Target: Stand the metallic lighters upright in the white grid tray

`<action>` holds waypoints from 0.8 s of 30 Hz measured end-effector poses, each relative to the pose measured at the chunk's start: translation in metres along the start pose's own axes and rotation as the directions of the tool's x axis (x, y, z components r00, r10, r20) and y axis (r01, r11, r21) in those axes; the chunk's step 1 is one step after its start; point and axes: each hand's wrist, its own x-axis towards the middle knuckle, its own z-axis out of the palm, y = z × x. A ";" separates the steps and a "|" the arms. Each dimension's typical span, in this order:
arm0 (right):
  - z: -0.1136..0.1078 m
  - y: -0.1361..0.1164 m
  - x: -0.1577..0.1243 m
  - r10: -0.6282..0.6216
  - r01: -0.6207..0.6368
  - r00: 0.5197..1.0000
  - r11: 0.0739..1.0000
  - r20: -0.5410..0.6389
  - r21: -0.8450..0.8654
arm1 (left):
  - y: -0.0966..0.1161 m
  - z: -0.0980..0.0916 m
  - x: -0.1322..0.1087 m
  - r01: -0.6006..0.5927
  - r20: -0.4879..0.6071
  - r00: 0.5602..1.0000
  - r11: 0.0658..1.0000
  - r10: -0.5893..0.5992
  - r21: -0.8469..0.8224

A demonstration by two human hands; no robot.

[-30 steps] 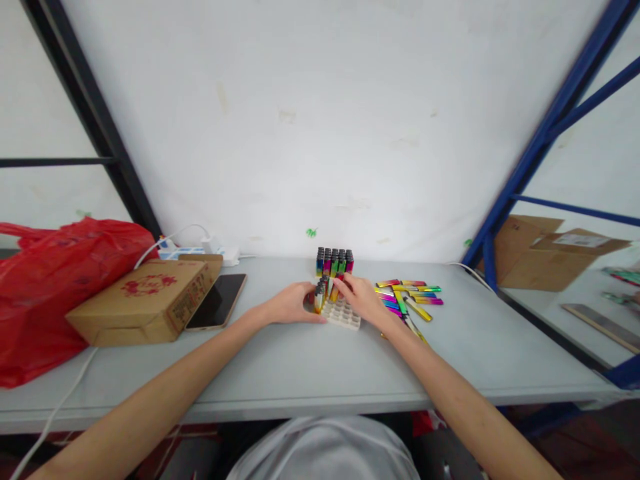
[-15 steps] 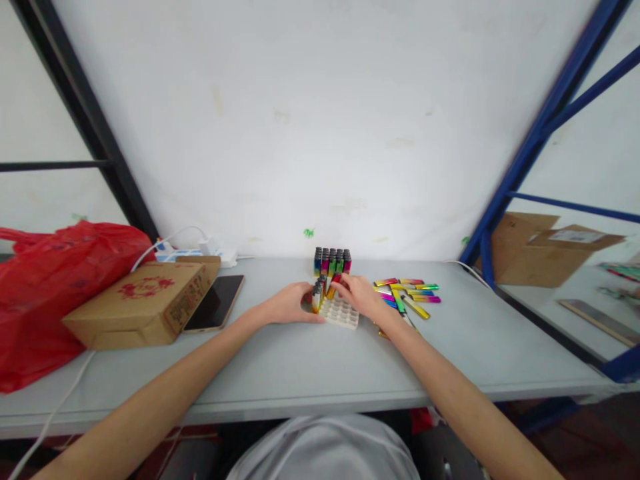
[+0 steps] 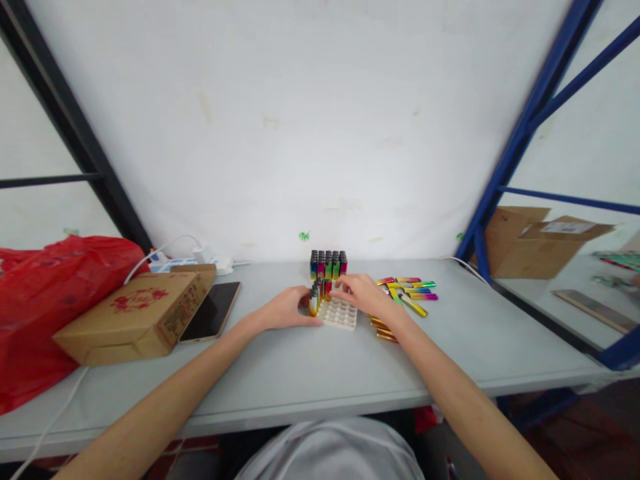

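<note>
A white slotted tray (image 3: 340,313) lies mid-table with a few colourful lighters (image 3: 318,296) standing in its left end. My left hand (image 3: 285,309) rests curled against the tray's left side, steadying it. My right hand (image 3: 364,295) hovers over the tray's far edge, fingers pinched at a red lighter (image 3: 328,288) standing in the tray. A full block of upright lighters (image 3: 327,264) stands just behind. Loose lighters (image 3: 410,288) lie scattered to the right of my right hand.
A cardboard box (image 3: 133,313) and a phone (image 3: 213,319) lie at left, beside a red plastic bag (image 3: 45,293) and a white power strip (image 3: 200,261) with cables. Blue shelving (image 3: 505,173) with cardboard boxes (image 3: 540,243) stands at right. The grey table (image 3: 310,373) ends near me.
My right hand has shifted slightly left and back over the tray, setting a red lighter upright among the others. My left hand has stayed at the tray's left side. The camera tilted a little.
</note>
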 end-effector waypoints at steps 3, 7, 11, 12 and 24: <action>-0.018 0.025 -0.010 0.090 -0.089 0.996 0.992 0.006 -0.095 | 0.000 0.000 0.000 -0.002 -0.005 1.000 1.000 0.002 0.002; -0.029 0.058 -0.020 0.275 -0.249 0.959 0.934 0.071 -0.256 | 0.002 -0.001 -0.001 -0.002 0.006 1.000 1.000 0.002 -0.006; -0.027 0.068 -0.022 0.298 -0.259 0.944 0.935 0.142 -0.241 | 0.004 -0.001 -0.001 0.003 0.003 1.000 1.000 -0.003 -0.011; -0.026 0.068 -0.022 0.293 -0.254 0.944 0.938 0.152 -0.235 | 0.005 -0.002 -0.001 0.005 0.002 1.000 1.000 -0.005 -0.014; -0.025 0.032 -0.005 0.387 -0.267 0.827 0.909 -0.408 0.322 | 0.003 -0.001 0.000 0.000 0.014 1.000 1.000 0.000 -0.014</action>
